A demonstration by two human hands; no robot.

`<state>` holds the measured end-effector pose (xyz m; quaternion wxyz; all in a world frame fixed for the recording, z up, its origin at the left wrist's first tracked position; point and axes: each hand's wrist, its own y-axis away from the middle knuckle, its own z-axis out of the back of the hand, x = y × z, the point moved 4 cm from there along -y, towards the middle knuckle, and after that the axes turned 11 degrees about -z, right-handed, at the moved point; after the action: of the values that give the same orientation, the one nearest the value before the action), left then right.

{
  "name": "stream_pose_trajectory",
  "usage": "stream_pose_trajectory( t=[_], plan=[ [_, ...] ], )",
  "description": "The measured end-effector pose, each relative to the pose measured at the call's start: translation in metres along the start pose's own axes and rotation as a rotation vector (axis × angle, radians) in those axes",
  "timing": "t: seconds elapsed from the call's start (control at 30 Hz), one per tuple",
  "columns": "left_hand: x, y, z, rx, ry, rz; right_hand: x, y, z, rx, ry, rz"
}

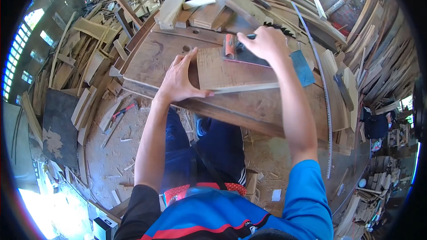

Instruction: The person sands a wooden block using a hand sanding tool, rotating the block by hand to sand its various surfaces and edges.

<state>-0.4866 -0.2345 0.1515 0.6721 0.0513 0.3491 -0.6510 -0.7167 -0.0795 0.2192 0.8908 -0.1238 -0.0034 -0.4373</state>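
A flat wooden board (235, 74) lies on the wooden workbench (147, 64), its pale long edge facing me. My left hand (180, 80) spans the board's left end, fingers at the far corner and thumb along the near edge, gripping it. On the board's upper face sits a hand sander (230, 46) with a dark body and an orange-red front end. My right hand (267, 42) is wrapped round its handle, and part of the tool is hidden under the hand. A blue-grey sheet (302, 67) lies to the right of the board.
Several wood blocks (175, 6) are stacked at the bench's far side, near a dark toothed saw blade (280, 29). A long measuring rule (324, 84) runs along the right. Red-handled pliers (123, 112) lie on the littered floor at left. Timber piles (391, 40) stand at right.
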Motion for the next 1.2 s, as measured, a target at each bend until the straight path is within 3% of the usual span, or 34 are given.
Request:
stream_pose_trajectory(
  t=[0.13,0.3,0.47,0.53,0.6,0.67,0.8,0.97,1.13,1.2],
  plan=[
    [0.0,0.004,0.0,0.003,0.019,0.002,0.049,0.029,0.016,0.026,-0.075,0.049],
    [0.0,0.002,0.0,-0.011,0.03,0.001,0.045,0.059,0.026,0.11,-0.031,0.169],
    [0.002,0.002,0.0,-0.004,0.025,0.006,0.02,0.016,0.007,-0.007,-0.047,0.012],
    [0.0,0.001,0.0,0.002,0.01,0.013,0.052,0.028,0.019,0.079,-0.051,-0.028],
    [-0.001,0.002,0.0,0.007,-0.004,0.018,0.077,0.044,0.014,0.056,-0.045,0.094],
    [0.0,0.003,0.0,-0.006,-0.014,0.018,0.072,0.057,0.011,-0.044,-0.061,0.148],
    [0.001,0.006,0.0,-0.015,0.035,0.02,0.03,0.055,0.022,0.146,-0.023,0.01],
    [-0.001,0.004,0.002,-0.025,0.025,-0.018,-0.003,0.018,0.003,-0.149,0.04,-0.052],
    [-0.001,0.004,0.001,-0.014,0.04,-0.004,0.038,0.05,0.019,0.028,-0.055,0.065],
    [0.001,0.005,0.0,-0.022,0.033,-0.018,0.032,0.066,0.016,-0.1,-0.104,0.213]
  ],
)
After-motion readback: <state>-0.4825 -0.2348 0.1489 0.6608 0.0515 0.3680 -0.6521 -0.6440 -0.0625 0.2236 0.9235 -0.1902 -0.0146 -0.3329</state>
